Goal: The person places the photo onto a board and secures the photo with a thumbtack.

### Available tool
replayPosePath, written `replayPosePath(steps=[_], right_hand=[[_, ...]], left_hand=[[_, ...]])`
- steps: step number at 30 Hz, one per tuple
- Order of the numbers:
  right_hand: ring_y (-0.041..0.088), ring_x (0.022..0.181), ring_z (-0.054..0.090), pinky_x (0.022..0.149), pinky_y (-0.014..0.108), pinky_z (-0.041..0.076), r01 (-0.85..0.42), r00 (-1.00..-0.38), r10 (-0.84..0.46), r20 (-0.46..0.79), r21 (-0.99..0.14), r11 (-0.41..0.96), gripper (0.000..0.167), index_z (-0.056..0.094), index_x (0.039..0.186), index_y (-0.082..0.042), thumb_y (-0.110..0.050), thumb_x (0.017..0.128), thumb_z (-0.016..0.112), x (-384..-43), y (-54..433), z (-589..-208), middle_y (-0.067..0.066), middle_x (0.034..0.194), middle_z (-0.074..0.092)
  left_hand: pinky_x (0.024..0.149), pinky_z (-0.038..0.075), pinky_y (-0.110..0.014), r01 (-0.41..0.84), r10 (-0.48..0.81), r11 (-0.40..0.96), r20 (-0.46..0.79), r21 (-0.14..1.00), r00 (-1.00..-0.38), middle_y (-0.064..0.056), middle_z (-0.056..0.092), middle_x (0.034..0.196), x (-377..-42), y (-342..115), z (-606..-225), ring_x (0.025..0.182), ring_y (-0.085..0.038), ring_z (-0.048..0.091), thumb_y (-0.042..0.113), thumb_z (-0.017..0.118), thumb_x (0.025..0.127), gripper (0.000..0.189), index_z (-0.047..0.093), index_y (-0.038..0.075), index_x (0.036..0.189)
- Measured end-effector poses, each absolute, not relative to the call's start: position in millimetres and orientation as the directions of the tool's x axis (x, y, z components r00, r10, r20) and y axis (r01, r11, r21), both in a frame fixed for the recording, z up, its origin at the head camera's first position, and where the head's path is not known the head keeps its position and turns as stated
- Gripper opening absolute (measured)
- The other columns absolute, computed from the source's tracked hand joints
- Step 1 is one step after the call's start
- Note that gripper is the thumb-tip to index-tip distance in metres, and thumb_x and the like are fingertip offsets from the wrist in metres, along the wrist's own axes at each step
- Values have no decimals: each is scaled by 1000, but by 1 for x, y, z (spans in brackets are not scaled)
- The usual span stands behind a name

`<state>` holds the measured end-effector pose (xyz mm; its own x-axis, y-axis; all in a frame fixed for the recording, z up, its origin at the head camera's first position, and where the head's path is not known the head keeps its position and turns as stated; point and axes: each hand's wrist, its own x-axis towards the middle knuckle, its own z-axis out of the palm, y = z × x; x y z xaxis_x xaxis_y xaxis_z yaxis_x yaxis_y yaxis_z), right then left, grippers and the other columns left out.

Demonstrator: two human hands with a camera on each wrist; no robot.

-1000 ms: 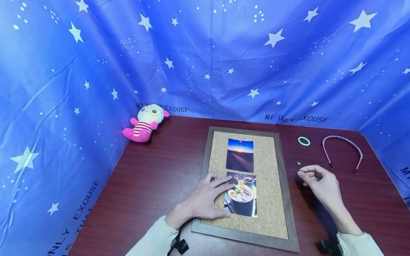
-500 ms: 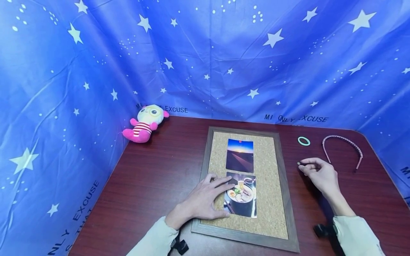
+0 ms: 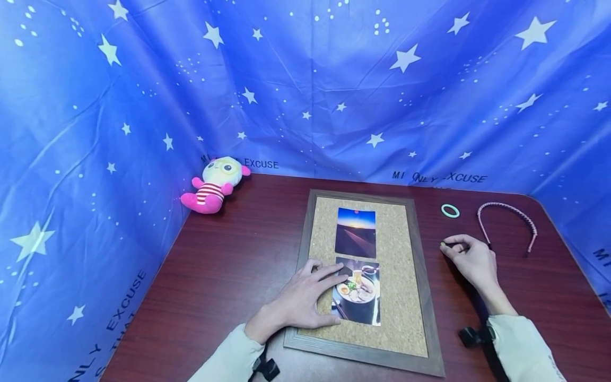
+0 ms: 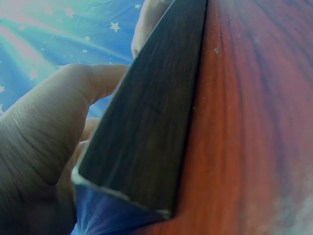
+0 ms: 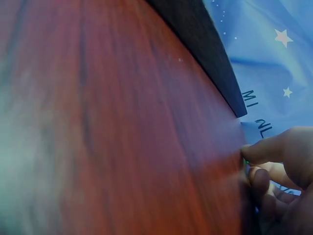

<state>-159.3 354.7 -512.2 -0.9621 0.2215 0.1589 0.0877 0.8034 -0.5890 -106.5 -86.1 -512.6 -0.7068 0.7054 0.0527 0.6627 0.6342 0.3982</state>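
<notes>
My left hand (image 3: 305, 297) rests with spread fingers on the lower photo (image 3: 365, 307), a picture of a ramen bowl, on a framed cork board (image 3: 401, 297). Above it on the board is a sunset road photo (image 3: 355, 236), with a red thumbtack (image 3: 356, 211) at its top edge. Right of the board, low over the table, my right hand (image 3: 472, 260) pinches a small green thumbtack (image 3: 442, 244) between thumb and forefinger. Only a green speck of it shows in the right wrist view. The left wrist view has the board's frame (image 4: 151, 107) beside the left hand.
A light green ring (image 3: 450, 211) and a braided headband (image 3: 513, 207) lie on the dark red table (image 3: 229, 276), beyond the right hand. A pink and white plush toy (image 3: 212, 185) sits at the back left corner. Blue starry cloth (image 3: 286, 69) hangs behind.
My right hand has moved forward and slightly left to the green thumbtack, and its fingertips have taken hold of it. The left hand has stayed on the lower photo.
</notes>
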Motion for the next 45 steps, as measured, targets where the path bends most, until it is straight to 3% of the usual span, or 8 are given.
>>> replayPosePath(steps=[5,14,21,27,34,40,45], right_hand=[[1,68,55,64,36,44,174,-956,278,96,-576,799,26,82,109,-12,-37,101,80,-162,351,-514,-16,76,65],[8,68,57,63,37,44,187,-952,291,98,-567,802,25,81,104,-12,-37,102,81,-161,350,-514,-16,76,64],[-2,66,54,62,35,43,143,-953,268,139,-574,806,25,80,103,-12,-36,102,80,-157,350,-515,-11,79,68],[-9,62,54,60,24,42,110,-952,261,161,-617,779,24,80,105,-9,-33,103,80,-154,352,-514,-11,77,70],[-6,60,69,64,10,45,68,-965,238,109,-774,629,22,77,109,2,-20,105,78,-149,347,-509,-10,73,77],[-2,68,76,57,15,52,47,-971,227,70,-880,473,20,77,107,7,-13,104,77,-145,340,-503,-12,76,80],[-1,72,78,60,16,57,-1,-976,197,88,-914,406,16,78,106,7,-8,101,82,-142,330,-498,-9,78,82]], left_hand=[[116,47,-49,659,703,633,53,407,-709,8,41,177,-107,-87,-513,143,-24,42,68,82,88,93,52,30,167],[116,47,-49,665,705,632,60,397,-706,8,43,176,-106,-86,-511,144,-25,44,68,82,88,93,53,30,167],[115,48,-49,659,701,639,51,396,-711,8,43,175,-106,-86,-511,142,-24,44,68,82,88,93,53,30,167],[116,47,-49,655,701,639,44,403,-712,8,42,176,-106,-86,-510,143,-24,43,69,81,88,93,53,30,167],[117,47,-49,651,701,637,42,413,-712,9,42,176,-106,-87,-510,143,-24,42,69,82,88,93,53,30,167],[116,48,-49,655,705,629,48,419,-708,8,42,176,-107,-87,-511,144,-24,42,68,82,88,92,53,30,167],[115,48,-49,653,702,630,50,420,-710,8,43,175,-107,-87,-512,142,-23,42,68,82,88,92,53,30,167]])
